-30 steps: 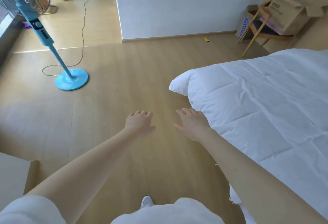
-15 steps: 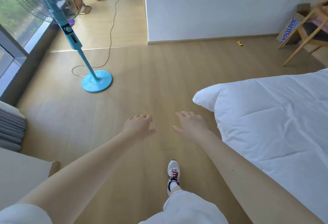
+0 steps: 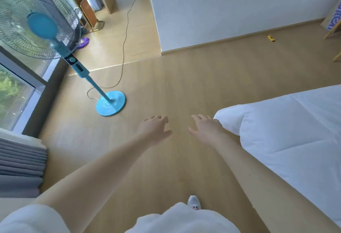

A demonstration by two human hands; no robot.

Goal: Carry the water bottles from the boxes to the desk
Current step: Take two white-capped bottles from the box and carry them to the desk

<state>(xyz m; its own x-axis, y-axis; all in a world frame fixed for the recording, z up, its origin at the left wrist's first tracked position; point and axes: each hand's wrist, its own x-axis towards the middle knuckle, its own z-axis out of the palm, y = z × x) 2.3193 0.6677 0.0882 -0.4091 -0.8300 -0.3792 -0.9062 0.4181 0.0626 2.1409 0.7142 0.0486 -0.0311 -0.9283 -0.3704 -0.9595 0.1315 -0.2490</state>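
Both my arms reach forward over the wooden floor (image 3: 184, 89). My left hand (image 3: 155, 127) hangs palm down with loosely spread fingers and holds nothing. My right hand (image 3: 206, 127) is the same, empty, just left of the corner of the bed. No water bottle and no desk are in view. A cardboard box (image 3: 335, 18) with blue lettering shows only partly at the far right edge, by the wall.
A white-covered bed (image 3: 286, 131) fills the right side. A blue standing fan (image 3: 41, 24) with its round base (image 3: 110, 103) and cord stands on the left by the window. Grey folded fabric (image 3: 20, 164) lies at lower left. A white wall (image 3: 230, 6) is ahead.
My view has swung to the left: the fan now stands nearer the middle-left and the boxes and chair have slid off the right edge. Both hands stay empty and outstretched.
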